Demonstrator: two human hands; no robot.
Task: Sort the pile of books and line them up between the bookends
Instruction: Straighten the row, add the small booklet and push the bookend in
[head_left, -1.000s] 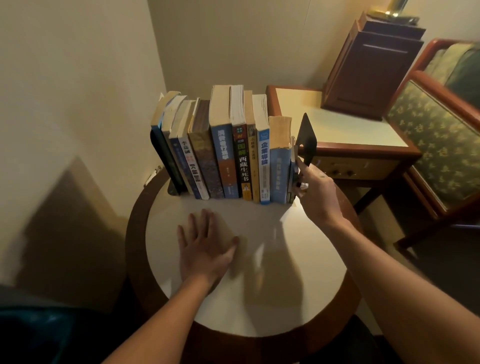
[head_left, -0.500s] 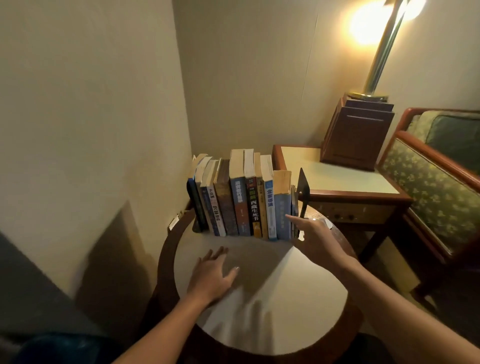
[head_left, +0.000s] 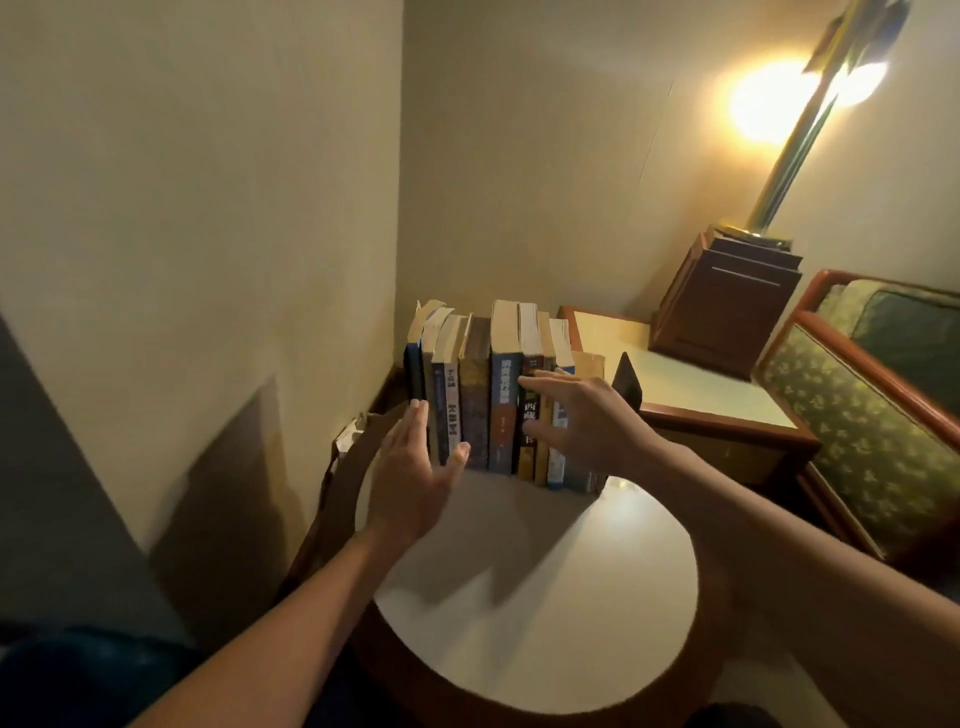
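1. Both hands are up at the row. The left hand (head_left: 415, 470), fingers straight and together with the thumb spread, holds nothing and is set edge-on at the left end of the books (head_left: 475, 395); the right hand (head_left: 582, 415), fingers straight and slightly fanned, grips nothing and lies across the spines toward the right end; whether its fingertips press the spines or hover just off them cannot be told.
2. Books stand upright, spines facing the person, at the far side of the round table (head_left: 530, 597) and between the two hands; a black bookend (head_left: 627, 382) rises just beyond the right hand, closing that end; any bookend at the other end is hidden behind the left hand and the outermost volume.
3. Sorting looks finished; the step in hand appears to be squaring and tightening the row.
4. To do it well, press inward from both ends together, palms flat and low so nothing tips; the volumes nearest the left hand appear to lean outward, so right them first; then seat the bookend snug against the last book; finally tap the spines flush.
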